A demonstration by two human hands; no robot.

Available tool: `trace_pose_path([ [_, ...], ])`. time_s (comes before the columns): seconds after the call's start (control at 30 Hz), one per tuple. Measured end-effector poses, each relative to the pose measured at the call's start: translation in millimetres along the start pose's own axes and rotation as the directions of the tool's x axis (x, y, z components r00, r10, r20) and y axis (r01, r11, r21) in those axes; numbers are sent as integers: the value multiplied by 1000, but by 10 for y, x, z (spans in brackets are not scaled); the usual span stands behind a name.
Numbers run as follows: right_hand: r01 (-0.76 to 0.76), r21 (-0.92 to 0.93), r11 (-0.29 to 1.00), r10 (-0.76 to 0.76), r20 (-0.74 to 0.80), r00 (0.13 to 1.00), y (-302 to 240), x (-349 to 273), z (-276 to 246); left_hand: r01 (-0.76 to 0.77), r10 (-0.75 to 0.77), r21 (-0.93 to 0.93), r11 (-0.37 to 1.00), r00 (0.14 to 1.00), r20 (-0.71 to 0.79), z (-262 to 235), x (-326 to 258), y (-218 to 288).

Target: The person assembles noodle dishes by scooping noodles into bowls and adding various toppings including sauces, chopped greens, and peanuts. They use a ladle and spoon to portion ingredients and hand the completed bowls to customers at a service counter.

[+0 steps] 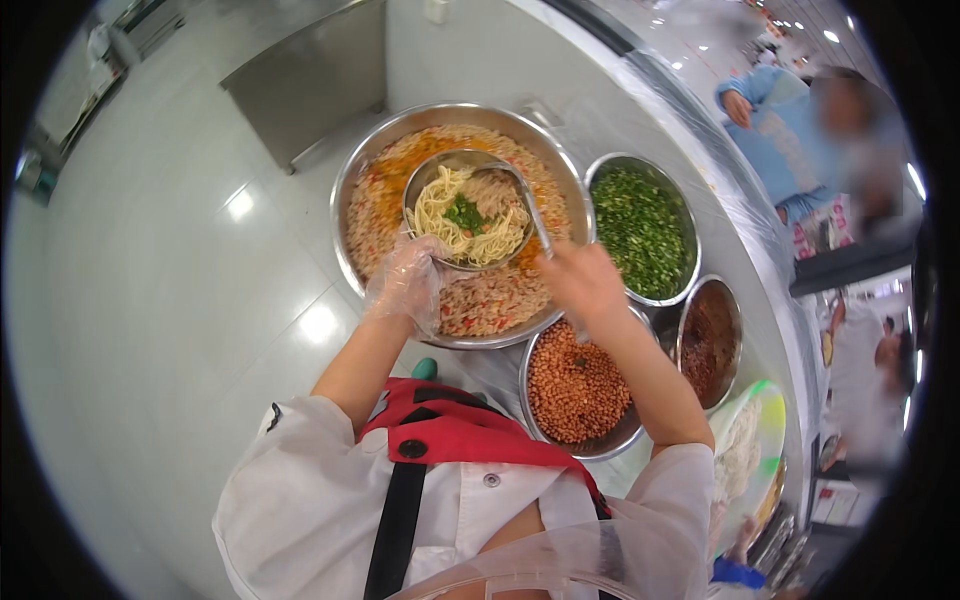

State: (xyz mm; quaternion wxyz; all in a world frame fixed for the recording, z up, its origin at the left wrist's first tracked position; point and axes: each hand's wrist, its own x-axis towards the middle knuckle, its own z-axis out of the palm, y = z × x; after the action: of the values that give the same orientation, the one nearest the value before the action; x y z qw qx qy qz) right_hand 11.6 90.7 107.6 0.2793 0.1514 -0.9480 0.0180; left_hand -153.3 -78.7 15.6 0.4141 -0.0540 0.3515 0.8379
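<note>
A grey metal unit (320, 75) stands at upper left on a glossy tiled floor (150, 350) bright with reflected light, while beyond a plastic-covered ledge (745, 225), a person in a light blue top (785, 145) appears near small ceiling lights (831, 36). Another figure in pale clothing (862, 360) shows, indistinct, at far right.
</note>
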Motion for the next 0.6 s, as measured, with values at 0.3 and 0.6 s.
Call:
trace_pose_path([
  [0.3, -419, -145, 896, 345, -367, 864, 116, -644, -702, 217, -262, 196, 956, 932, 251, 987, 472, -357],
  [0.6, -436, 895, 89, 956, -200, -216, 67, -2378, -1096, 330, -463, 354, 875, 785, 412, 2800, 1662, -825],
])
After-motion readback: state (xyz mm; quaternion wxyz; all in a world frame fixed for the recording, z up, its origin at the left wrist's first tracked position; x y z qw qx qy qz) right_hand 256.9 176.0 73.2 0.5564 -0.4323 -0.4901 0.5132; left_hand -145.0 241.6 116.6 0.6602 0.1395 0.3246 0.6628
